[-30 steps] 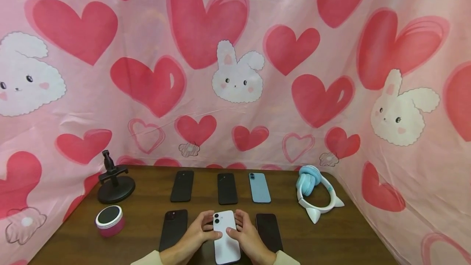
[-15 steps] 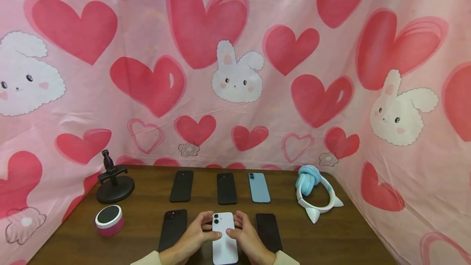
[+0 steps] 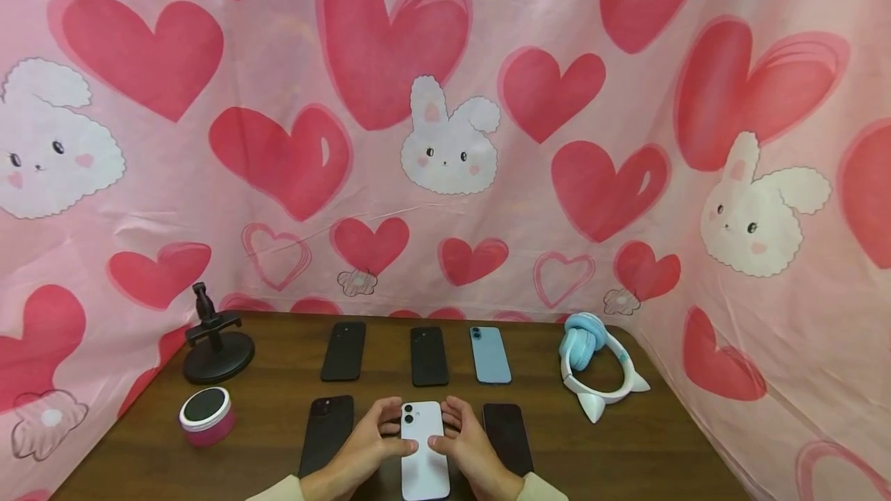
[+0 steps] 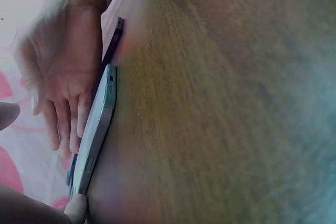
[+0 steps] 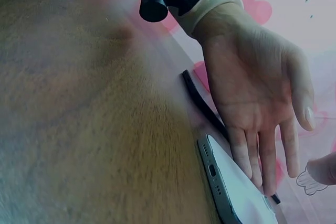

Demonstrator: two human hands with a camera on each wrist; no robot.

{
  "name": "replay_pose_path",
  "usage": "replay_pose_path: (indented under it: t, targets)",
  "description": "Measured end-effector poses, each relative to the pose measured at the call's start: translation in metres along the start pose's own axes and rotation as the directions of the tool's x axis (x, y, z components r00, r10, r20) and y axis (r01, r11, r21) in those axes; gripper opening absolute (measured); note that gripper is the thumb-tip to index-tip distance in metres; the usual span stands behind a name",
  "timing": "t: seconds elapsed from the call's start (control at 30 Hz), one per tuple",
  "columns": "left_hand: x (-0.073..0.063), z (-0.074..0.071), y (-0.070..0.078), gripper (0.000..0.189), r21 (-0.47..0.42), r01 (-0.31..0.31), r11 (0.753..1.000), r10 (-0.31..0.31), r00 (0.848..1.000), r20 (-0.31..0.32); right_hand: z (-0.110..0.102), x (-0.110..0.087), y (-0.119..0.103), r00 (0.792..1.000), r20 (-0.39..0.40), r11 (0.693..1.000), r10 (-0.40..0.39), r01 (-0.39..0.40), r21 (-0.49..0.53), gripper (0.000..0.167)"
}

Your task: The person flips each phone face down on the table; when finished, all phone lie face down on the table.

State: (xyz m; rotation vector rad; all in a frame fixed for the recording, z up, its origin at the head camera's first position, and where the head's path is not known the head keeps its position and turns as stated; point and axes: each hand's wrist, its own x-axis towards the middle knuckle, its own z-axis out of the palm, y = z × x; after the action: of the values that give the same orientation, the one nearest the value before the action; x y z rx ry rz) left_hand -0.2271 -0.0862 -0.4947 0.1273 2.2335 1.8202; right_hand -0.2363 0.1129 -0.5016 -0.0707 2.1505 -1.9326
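Note:
A white smartphone [image 3: 426, 474] lies back up on the table, two camera lenses at its upper left. Beside its left edge is my left hand [image 3: 362, 443], its fingers loosely bent and its thumb over the phone. A fingertip [image 4: 77, 207] of that hand is at the phone's edge in the left wrist view; whether it presses is unclear. My right hand [image 3: 473, 451] mirrors it on the right side. The right hand's fingers [image 4: 63, 124] extend nearly straight beside the phone, with the thumb raised off it. In the right wrist view the white phone [image 5: 239, 184] rests flat on the wood.
Black phones lie at the left [image 3: 326, 431], back left [image 3: 344, 352], back centre [image 3: 429, 356] and right [image 3: 507, 439]. A blue phone [image 3: 491, 355] lies behind. Cat-ear headphones [image 3: 605, 393] are at right, a black stand [image 3: 219, 358] and a pink round device [image 3: 207, 417] at left.
Between one second and half a second ago the white phone shifted slightly toward me and straightened. Since then it has stayed put, and both hands hold nearly the same place.

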Motion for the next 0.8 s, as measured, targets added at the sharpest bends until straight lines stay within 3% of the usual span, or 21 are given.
replay_pose_path:
  t: [0.2,0.33,0.5,0.8]
  targets:
    - [-0.001,0.000,0.002,0.086,-0.005,-0.034,0.999,0.034,0.999,-0.001,-0.004,-0.002,0.002,0.998,0.034,0.998,-0.057,0.056,0.025,0.081]
    - [-0.004,0.002,0.004,0.086,-0.018,-0.095,0.995,0.094,0.995,-0.013,-0.007,-0.006,0.001,0.993,0.068,0.995,-0.096,0.094,0.028,0.081]
    - [-0.002,0.003,0.010,0.085,-0.046,-0.204,0.978,0.204,0.979,-0.011,-0.016,-0.009,-0.008,0.978,0.116,0.985,-0.172,0.171,0.023,0.080]
    - [0.010,0.010,0.027,0.083,-0.091,-0.315,0.945,0.321,0.945,0.061,-0.038,-0.008,-0.029,0.937,0.169,0.950,-0.305,0.312,-0.018,0.077]
